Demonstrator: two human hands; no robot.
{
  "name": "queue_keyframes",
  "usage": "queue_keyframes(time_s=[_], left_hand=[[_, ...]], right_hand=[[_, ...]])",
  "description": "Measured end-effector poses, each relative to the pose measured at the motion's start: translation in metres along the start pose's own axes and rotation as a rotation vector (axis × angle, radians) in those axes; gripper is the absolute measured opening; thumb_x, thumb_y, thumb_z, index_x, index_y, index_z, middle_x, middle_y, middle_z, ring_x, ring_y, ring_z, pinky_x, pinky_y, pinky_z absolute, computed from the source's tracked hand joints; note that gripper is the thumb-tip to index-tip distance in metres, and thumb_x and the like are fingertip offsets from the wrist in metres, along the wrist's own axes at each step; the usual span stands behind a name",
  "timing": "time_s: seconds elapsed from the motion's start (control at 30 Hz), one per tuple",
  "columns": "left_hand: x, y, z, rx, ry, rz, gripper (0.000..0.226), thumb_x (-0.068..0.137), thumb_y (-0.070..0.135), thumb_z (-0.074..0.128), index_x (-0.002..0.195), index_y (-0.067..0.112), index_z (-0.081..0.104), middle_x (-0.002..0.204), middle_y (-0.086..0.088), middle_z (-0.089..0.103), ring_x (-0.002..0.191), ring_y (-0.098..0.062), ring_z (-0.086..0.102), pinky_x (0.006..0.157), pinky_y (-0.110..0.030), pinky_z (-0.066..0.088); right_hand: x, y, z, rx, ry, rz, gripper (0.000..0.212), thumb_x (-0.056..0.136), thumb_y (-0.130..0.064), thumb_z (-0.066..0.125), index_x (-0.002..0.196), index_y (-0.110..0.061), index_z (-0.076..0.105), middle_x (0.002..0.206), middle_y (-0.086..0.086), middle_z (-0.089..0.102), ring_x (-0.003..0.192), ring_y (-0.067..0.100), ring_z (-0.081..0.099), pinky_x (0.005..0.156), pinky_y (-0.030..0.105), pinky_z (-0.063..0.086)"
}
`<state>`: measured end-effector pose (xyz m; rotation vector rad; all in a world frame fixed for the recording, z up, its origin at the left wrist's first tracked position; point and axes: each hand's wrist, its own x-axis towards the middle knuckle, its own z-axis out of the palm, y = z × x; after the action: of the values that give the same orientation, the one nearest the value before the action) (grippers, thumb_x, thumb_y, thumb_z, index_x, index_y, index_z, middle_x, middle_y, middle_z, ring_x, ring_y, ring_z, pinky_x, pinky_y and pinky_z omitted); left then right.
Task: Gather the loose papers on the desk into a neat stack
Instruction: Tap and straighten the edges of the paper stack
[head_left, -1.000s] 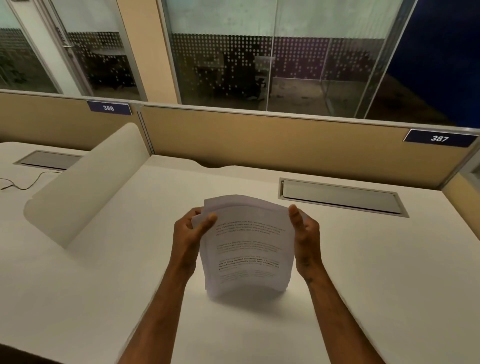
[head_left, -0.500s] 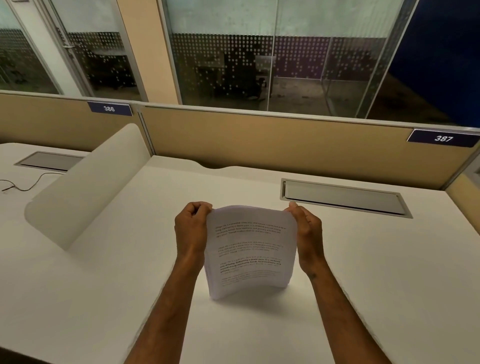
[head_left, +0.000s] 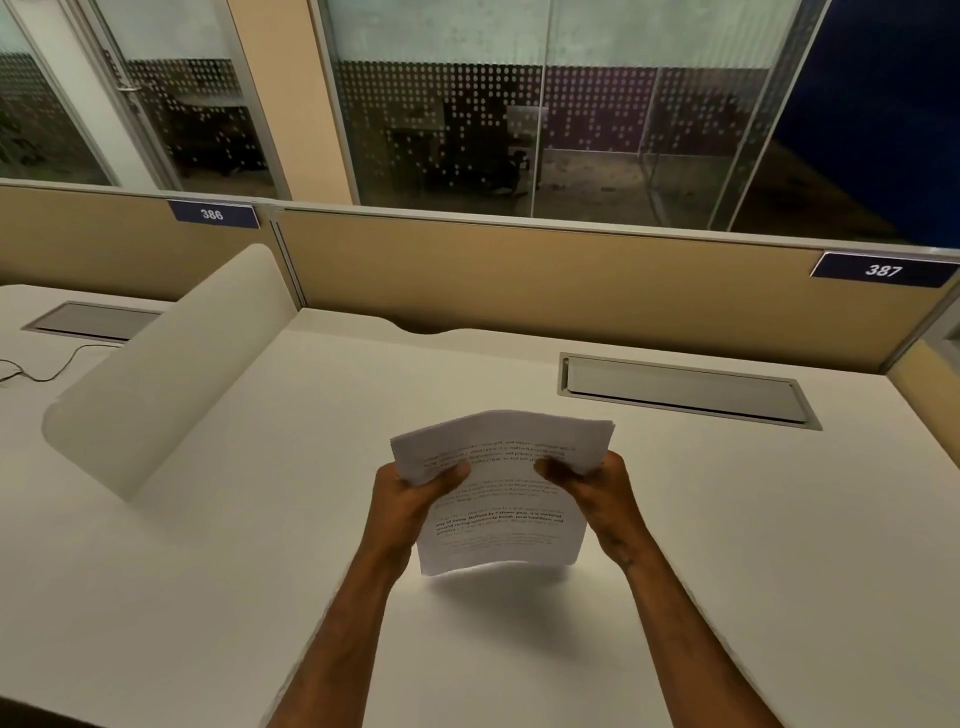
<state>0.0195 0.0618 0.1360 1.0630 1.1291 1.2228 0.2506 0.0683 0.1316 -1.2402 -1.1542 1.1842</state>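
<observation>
A stack of white printed papers is held upright above the white desk, its lower edge lifted a little off the surface with a shadow beneath. My left hand grips the stack's left side with the thumb across the front page. My right hand grips the right side the same way. The top of the stack bends back and fans slightly at the upper right corner. No other loose sheets show on the desk.
A curved white divider stands to the left. A grey cable hatch is set in the desk at the back right. A tan partition with labels 386 and 387 closes the far edge. A thin cable lies on the neighbouring desk.
Both hands slid from the stack's top corners down onto its sides, thumbs now on the front page. The stack rose slightly off the desk and its top bent back.
</observation>
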Motion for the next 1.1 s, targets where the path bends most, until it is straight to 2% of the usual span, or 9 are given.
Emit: queue_keyframes(time_s=[0.07,0.13,0.23,0.33,0.63,0.77,0.9,1.0,1.1], left_hand=[[-0.004,-0.004,0.005,0.018,0.005,-0.034,0.032,0.067,0.034,0.086,0.099,0.031,0.082,0.101,-0.005,0.082,0.089,-0.031,0.078,0.073,-0.045,0.065],[-0.005,-0.006,0.005,0.032,0.014,-0.038,0.029,0.069,0.033,0.085,0.098,0.034,0.082,0.101,-0.004,0.082,0.090,-0.031,0.078,0.075,-0.046,0.065],[-0.004,0.002,0.001,0.017,-0.024,0.021,0.042,0.067,0.046,0.087,0.103,0.024,0.081,0.102,-0.007,0.081,0.092,-0.031,0.078,0.070,-0.035,0.064],[-0.004,0.015,0.002,0.009,0.001,0.135,0.056,0.071,0.065,0.077,0.104,0.019,0.080,0.098,-0.004,0.081,0.087,-0.019,0.076,0.067,-0.024,0.058],[0.005,0.023,0.017,0.115,0.108,0.218,0.037,0.086,0.048,0.054,0.077,0.021,0.079,0.074,0.000,0.074,0.067,-0.010,0.068,0.056,-0.021,0.052],[0.007,0.023,0.013,0.116,0.064,0.181,0.033,0.082,0.053,0.060,0.087,0.027,0.080,0.083,0.002,0.077,0.073,-0.010,0.071,0.059,-0.020,0.055],[0.005,0.014,0.005,0.116,-0.029,0.116,0.037,0.075,0.046,0.079,0.108,0.031,0.079,0.104,0.004,0.080,0.092,-0.016,0.076,0.068,-0.027,0.061],[0.003,0.002,0.008,0.143,0.010,0.103,0.017,0.085,0.030,0.077,0.099,0.039,0.080,0.098,-0.001,0.081,0.091,-0.024,0.077,0.076,-0.041,0.063],[0.008,0.000,0.012,0.169,0.069,0.083,0.017,0.093,0.024,0.072,0.088,0.037,0.081,0.091,-0.003,0.081,0.086,-0.030,0.076,0.069,-0.037,0.062]], right_hand=[[-0.004,0.006,0.000,-0.006,0.008,0.026,0.030,0.068,-0.036,0.084,0.097,-0.034,0.076,0.097,0.000,0.079,0.091,0.029,0.074,0.073,0.038,0.064],[-0.007,0.006,-0.002,0.005,0.026,0.023,0.032,0.071,-0.046,0.080,0.098,-0.030,0.074,0.094,-0.002,0.079,0.089,0.027,0.074,0.067,0.030,0.062],[-0.008,-0.005,-0.007,0.021,0.063,-0.063,0.049,0.071,-0.076,0.061,0.090,-0.032,0.073,0.085,-0.005,0.077,0.076,0.011,0.071,0.062,0.021,0.057],[-0.003,-0.019,-0.005,0.007,0.108,-0.136,0.058,0.074,-0.086,0.043,0.076,-0.034,0.069,0.072,-0.006,0.067,0.068,0.010,0.062,0.061,0.021,0.052],[0.007,-0.024,0.000,-0.035,0.150,-0.136,0.045,0.093,-0.046,0.035,0.072,-0.018,0.064,0.067,0.002,0.063,0.058,0.008,0.059,0.052,0.020,0.045],[0.009,-0.021,-0.001,-0.052,0.122,-0.147,0.045,0.095,-0.044,0.032,0.073,-0.025,0.066,0.066,-0.005,0.067,0.059,0.007,0.063,0.051,0.019,0.049],[0.009,-0.016,-0.003,-0.058,0.064,-0.117,0.051,0.090,-0.062,0.043,0.086,-0.018,0.070,0.069,-0.005,0.067,0.062,0.008,0.064,0.053,0.018,0.051],[0.007,-0.005,-0.002,-0.095,0.038,-0.075,0.031,0.080,-0.061,0.064,0.092,-0.034,0.072,0.079,-0.007,0.075,0.075,0.017,0.074,0.061,0.026,0.061],[0.007,0.000,-0.003,-0.083,0.000,-0.003,0.027,0.073,-0.058,0.068,0.090,-0.038,0.075,0.086,-0.007,0.079,0.082,0.018,0.076,0.066,0.027,0.063]])
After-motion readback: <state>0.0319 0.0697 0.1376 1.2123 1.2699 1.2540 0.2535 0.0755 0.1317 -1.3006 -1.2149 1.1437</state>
